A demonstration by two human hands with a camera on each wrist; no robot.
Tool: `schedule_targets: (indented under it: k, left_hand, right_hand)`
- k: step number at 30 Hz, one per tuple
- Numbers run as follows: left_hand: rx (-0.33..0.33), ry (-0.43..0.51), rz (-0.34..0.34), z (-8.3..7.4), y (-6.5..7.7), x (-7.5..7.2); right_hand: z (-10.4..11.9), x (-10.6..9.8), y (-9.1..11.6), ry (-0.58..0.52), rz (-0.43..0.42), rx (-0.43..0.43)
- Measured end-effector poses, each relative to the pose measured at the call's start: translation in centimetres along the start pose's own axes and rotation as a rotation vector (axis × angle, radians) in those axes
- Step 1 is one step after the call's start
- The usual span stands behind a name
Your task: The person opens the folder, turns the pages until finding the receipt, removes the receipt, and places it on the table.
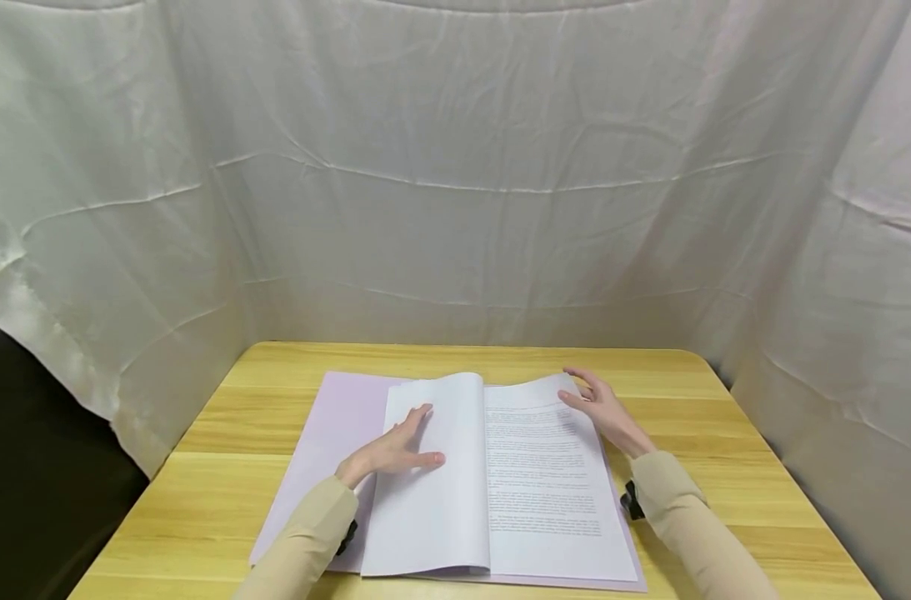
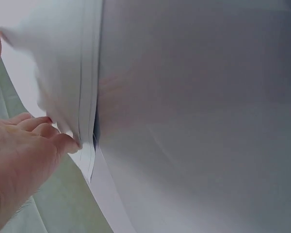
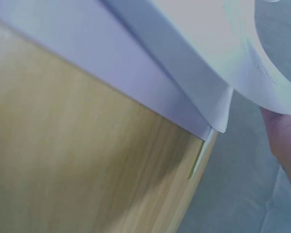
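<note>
An open document with a lilac cover point(image 1: 341, 433) lies on the table. Its left side shows blank white pages point(image 1: 432, 525), curving up toward the fold. My left hand point(image 1: 395, 450) rests on those pages with its fingers spread; in the left wrist view, several page edges point(image 2: 87, 97) stand beside its fingers. Printed lines fill the right page point(image 1: 541, 475). At that page's upper right corner, my right hand point(image 1: 605, 410) pinches the sheet between thumb and fingers. The right wrist view shows this sheet point(image 3: 223, 53) lifted in a curve above the pages below, hiding most of the fingers.
The document lies on a light wooden table point(image 1: 200, 500), whose far edge runs just behind it. Pale grey curtains point(image 1: 500, 242) hang behind the table and along both sides. A dark area point(image 1: 35, 467) shows at the lower left.
</note>
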State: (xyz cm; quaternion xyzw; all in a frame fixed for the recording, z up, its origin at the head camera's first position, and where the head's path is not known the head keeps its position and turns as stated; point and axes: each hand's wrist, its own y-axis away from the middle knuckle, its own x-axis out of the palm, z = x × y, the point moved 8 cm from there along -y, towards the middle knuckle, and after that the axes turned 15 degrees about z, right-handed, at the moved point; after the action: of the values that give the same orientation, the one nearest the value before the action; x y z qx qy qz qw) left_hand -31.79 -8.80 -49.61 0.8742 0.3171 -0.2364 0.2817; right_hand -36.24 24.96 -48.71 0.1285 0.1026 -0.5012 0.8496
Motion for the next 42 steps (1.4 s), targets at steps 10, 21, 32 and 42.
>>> schedule_targets:
  k: [10, 21, 32, 42]
  left_hand:
    - [0.016, 0.032, -0.078, -0.3, 0.2, -0.7]
    - [0.007, 0.114, -0.158, -1.0, 0.7, -1.0]
    - [0.003, 0.140, -0.200, -2.0, 1.3, -1.5]
    - [0.012, 0.172, -0.207, -2.9, 1.5, -1.4]
  right_hand:
    - [0.6, 1.4, 1.3, -0.201, 0.145, 0.001]
    - [2.1, 2.9, 2.6, -0.329, 0.240, -0.012]
    - [5.2, 4.9, 3.7, -0.492, 0.452, -0.171]
    - [6.9, 6.4, 3.9, -0.522, 0.491, -0.186]
